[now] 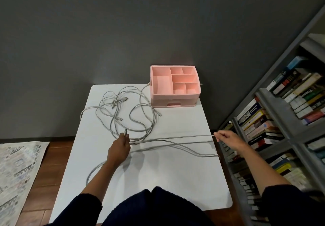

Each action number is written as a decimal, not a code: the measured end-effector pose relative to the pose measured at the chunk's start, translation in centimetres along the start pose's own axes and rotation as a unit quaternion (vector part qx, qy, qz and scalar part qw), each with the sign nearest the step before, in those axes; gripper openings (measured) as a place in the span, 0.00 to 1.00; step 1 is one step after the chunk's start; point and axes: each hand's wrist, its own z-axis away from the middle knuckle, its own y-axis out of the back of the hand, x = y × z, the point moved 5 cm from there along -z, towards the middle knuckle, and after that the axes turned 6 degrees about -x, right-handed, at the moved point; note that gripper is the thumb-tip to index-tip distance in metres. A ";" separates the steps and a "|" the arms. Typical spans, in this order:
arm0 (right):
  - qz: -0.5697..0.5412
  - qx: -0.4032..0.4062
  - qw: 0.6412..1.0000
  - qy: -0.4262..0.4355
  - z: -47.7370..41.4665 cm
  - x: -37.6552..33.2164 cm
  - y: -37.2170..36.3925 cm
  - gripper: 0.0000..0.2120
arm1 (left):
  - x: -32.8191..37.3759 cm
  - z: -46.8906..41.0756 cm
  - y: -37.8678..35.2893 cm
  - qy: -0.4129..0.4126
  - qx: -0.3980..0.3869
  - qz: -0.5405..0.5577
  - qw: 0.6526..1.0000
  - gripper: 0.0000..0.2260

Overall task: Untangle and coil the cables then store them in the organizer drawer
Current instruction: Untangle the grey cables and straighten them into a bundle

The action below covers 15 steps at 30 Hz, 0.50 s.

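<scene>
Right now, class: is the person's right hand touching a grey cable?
Touching. The head view shows the right hand pinching the grey cable between its fingertips, and the cable stretches leftward across the table.

We see a dark navy fabric left sleeve (88, 206) and a matching right sleeve (284, 203), each ending near the elbow, with the forearms bare beyond. Between them, the same dark navy clothing (154, 206) fills the bottom edge.

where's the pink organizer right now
In the head view the pink organizer sits at the far right corner of the white table, against the grey wall, just right of the tangled cables.
</scene>
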 end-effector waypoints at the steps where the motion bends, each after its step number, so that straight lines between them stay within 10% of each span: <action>1: -0.004 -0.004 1.000 -0.002 0.0 0.3 -0.6 0.17 | 0.2 0.0 0.0 -0.004 0.001 -0.004 1.000 0.11; 15: -0.013 0.085 0.996 0.000 -2.6 -0.3 -5.8 0.09 | 2.2 -0.1 0.5 -0.040 0.023 -0.020 0.999 0.08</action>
